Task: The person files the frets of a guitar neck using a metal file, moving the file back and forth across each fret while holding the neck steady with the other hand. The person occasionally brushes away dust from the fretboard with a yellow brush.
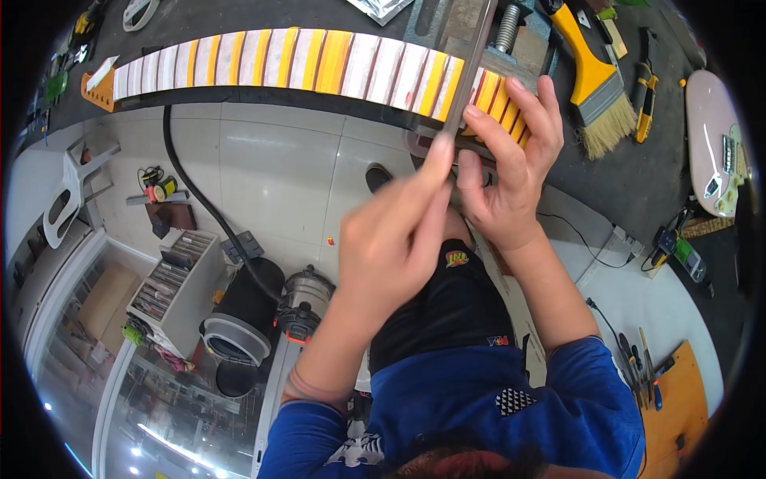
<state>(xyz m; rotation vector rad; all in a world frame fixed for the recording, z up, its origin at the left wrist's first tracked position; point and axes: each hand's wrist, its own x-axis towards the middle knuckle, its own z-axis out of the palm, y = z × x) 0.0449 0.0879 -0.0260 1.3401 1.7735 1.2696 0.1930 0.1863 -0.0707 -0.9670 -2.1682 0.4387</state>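
Observation:
A long guitar neck (263,60) covered in white and yellow strips lies along the bench's near edge, with an orange headstock at its left end. My left hand (395,227), slightly blurred, is closed on a long dark metal bar (467,60) that crosses the neck near its right part. My right hand (511,160) grips the neck to the right of the bar, index and middle fingertips on the yellow strips, thumb low at the near edge. Beneath the bar and neck is a metal vise (519,44).
A yellow brush (582,64), cutter (645,88) and pale guitar body (710,144) lie on the dark bench. Below are a shop vacuum (306,299), black bin (243,319), white crate (171,291) and hose (203,203). Tools lie on a wooden board (678,391) at right.

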